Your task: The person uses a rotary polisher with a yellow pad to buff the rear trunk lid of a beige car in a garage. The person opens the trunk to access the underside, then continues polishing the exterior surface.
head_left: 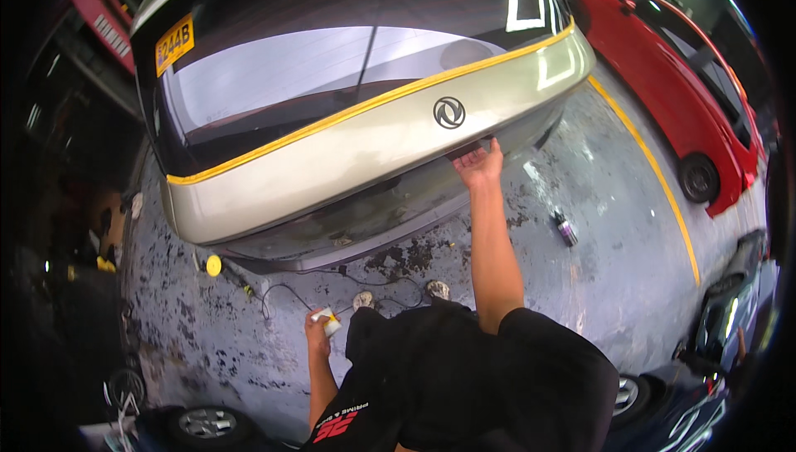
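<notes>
In front of me is the pale gold tailgate (348,162) of a car, tilted out over the rear bumper (365,245). My right hand (480,165) reaches up to its lower edge, palm upward and thumb raised, with the fingers curled at the underside and their tips partly hidden. Just above that hand sits a dark round emblem (449,112). Yellow masking tape (365,106) runs along the bottom of the rear window. Down at my left side, my left hand (316,332) is closed around a small white block-like item (328,322) with a yellow patch; its exact kind is unclear.
A dark bottle (565,229) stands on the grey, stained floor to the right. Left of my feet lie a cabled tool (239,280) and a round yellow pad (214,265). A red car (672,79) is parked at right, past a yellow floor line (655,170).
</notes>
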A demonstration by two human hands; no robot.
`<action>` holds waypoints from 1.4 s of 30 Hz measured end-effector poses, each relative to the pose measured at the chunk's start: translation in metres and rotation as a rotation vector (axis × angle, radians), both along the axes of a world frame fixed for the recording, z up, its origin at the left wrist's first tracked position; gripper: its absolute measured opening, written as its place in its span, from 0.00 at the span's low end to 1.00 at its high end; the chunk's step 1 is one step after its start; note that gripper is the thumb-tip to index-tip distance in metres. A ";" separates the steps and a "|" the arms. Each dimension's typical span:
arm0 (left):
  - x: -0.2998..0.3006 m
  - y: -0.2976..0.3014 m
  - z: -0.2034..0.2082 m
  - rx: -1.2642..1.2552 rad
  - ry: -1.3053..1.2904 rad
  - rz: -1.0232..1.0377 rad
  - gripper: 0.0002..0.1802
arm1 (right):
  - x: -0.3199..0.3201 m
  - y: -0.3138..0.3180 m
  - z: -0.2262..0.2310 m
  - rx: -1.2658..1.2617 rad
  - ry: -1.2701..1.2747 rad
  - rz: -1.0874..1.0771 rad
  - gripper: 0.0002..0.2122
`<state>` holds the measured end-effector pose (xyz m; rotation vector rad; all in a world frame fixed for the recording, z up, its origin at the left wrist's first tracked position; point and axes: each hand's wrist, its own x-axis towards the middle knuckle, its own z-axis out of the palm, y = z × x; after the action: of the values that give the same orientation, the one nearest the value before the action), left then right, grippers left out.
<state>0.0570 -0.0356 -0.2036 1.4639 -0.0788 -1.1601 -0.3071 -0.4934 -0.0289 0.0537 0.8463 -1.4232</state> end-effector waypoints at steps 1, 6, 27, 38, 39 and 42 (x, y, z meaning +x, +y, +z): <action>-0.023 0.012 0.003 -0.009 0.021 0.018 0.25 | -0.003 -0.002 0.001 -0.013 0.051 -0.036 0.38; -0.111 0.063 0.012 0.084 0.039 0.186 0.26 | -0.036 -0.005 0.003 0.032 -0.043 0.019 0.41; -0.237 0.279 -0.100 0.697 -0.276 0.482 0.20 | -0.048 0.013 0.085 -0.040 -0.144 0.073 0.45; -0.170 0.212 -0.102 0.671 -0.427 0.355 0.23 | -0.081 0.060 0.131 -0.182 -0.149 0.152 0.43; -0.157 0.207 -0.102 0.619 -0.427 0.359 0.23 | -0.083 0.062 0.133 -0.189 -0.169 0.161 0.42; -0.146 0.171 -0.099 0.551 -0.529 0.286 0.23 | -0.090 0.076 0.147 -0.218 -0.177 0.175 0.39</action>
<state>-0.0894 0.1358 -0.3022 2.1649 0.0931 -0.5535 -0.3973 -0.4175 0.1176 -0.0586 0.5339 -1.3166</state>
